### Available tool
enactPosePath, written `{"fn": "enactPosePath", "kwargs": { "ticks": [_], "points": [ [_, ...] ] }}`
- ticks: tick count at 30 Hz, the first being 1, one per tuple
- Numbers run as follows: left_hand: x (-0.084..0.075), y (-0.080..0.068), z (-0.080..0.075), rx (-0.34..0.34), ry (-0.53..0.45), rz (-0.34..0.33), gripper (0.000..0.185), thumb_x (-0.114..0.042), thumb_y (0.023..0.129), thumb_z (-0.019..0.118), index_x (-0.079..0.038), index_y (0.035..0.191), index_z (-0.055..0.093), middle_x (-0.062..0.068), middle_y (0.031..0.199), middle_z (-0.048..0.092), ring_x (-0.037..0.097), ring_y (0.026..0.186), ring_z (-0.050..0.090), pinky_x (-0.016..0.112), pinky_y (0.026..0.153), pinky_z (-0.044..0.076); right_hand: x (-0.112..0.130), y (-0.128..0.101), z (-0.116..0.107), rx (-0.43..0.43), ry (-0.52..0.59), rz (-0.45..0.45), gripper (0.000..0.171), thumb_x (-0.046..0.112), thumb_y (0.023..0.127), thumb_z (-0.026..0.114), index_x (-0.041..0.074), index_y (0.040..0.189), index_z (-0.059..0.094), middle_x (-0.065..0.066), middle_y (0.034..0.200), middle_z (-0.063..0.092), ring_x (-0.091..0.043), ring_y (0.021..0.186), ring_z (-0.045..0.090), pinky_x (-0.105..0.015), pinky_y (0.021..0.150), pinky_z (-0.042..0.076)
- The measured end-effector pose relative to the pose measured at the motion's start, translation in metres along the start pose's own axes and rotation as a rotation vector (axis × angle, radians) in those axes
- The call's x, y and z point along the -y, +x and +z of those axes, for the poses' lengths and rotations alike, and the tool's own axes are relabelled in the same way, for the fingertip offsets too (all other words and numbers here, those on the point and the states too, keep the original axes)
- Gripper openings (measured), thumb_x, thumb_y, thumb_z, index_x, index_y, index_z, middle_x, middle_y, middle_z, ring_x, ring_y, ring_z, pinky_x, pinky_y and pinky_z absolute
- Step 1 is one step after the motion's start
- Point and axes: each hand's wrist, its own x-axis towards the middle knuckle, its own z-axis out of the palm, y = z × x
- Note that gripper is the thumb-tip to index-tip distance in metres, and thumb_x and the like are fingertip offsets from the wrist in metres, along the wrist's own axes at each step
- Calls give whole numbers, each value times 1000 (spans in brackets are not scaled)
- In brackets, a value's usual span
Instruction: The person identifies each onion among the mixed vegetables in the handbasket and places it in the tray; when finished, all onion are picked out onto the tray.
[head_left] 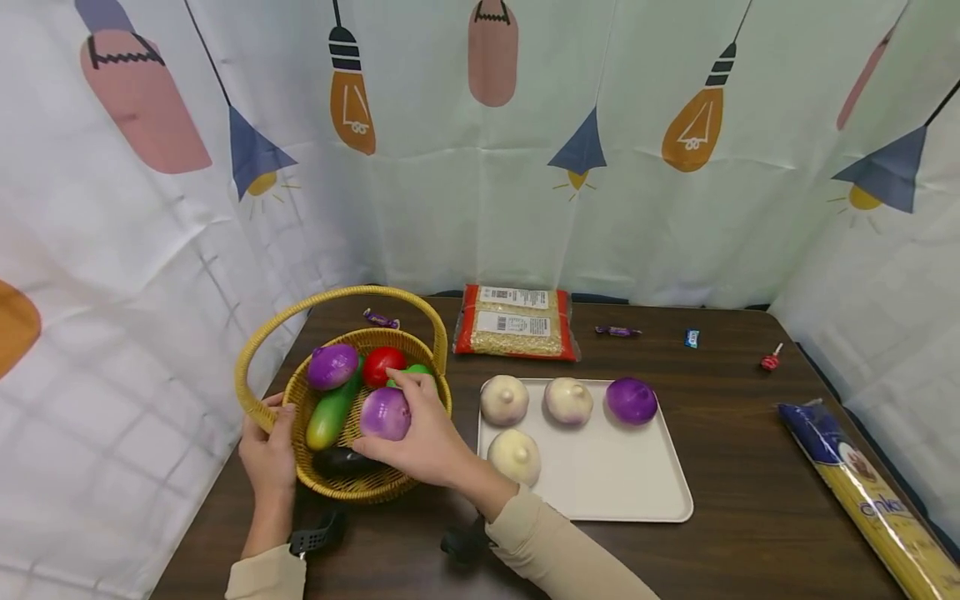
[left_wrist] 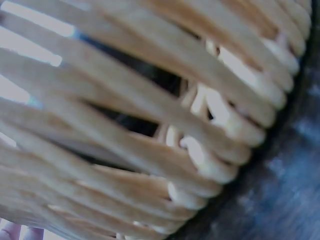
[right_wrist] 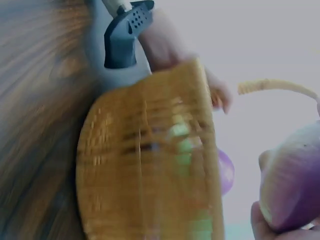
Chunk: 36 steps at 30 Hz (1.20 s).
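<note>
Head view shows us our right hand (head_left: pixel 427 433) gripping a purple onion (head_left: pixel 384 413) inside the basket (head_left: pixel 375 487) near the table's (head_left: pixel 750 433) left edge. Our left hand (head_left: pixel 268 454) curls around the basket's rim at the handle's base.

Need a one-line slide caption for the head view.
Right hand grips a purple onion in the wicker basket while the left hand steadies its rim, beside a tray of onions.

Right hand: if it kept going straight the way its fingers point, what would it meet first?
The right hand grips a purple onion over the basket, fingers pointing up-left. Likely the red tomato or cucumber first; depth is unclear.
</note>
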Motion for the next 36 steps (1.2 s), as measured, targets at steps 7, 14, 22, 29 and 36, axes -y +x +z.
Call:
{"fn": "enactPosePath", "kwargs": {
  "ticks": [7, 14, 22, 29, 36],
  "points": [
    [2, 1, -3, -10, -20, 7, 35, -14, 93, 65, 6, 122, 59, -10, 81, 57, 10, 79, 52, 16, 69, 40, -18, -26, -42, -40, 54, 16, 73, 45, 75, 81, 22, 138, 51, 6, 125, 48, -14, 109, 52, -34, 87, 48],
    [1, 0, -4, -4, -48, 7, 35, -13, 93, 65, 6, 122, 59, -9, 80, 58, 12, 79, 53, 17, 69, 42, -38, -44, -83, -114, 206, -48, 68, 18, 77, 84, 22, 137, 51, 0, 131, 53, -28, 114, 50, -47, 88, 46],
    [1, 0, -3, 2, -45, 7, 35, -12, 93, 65, 6, 122, 59, -8, 81, 57, 13, 80, 53, 17, 69, 43, -57, -59, -113, -214, 226, -34, 64, 10, 77, 82, 15, 133, 51, -5, 132, 53, -29, 118, 49, -50, 93, 45],
    [2, -1, -2, 8, -63, 2, 36, -13, 93, 64, 7, 123, 58, -7, 82, 58, 14, 80, 54, 17, 69, 43, -71, -78, -130, -244, 201, -44, 76, 8, 79, 80, 22, 143, 42, -6, 139, 45, -27, 120, 48, -45, 96, 45],
    [2, 1, 0, 9, -52, 7, 35, -12, 94, 64, 6, 123, 59, -7, 82, 57, 14, 79, 53, 17, 67, 43, -90, -101, -149, -231, 221, -98, 77, -5, 76, 79, 6, 142, 41, -14, 143, 38, -19, 120, 51, -26, 94, 48]
  ]
}}
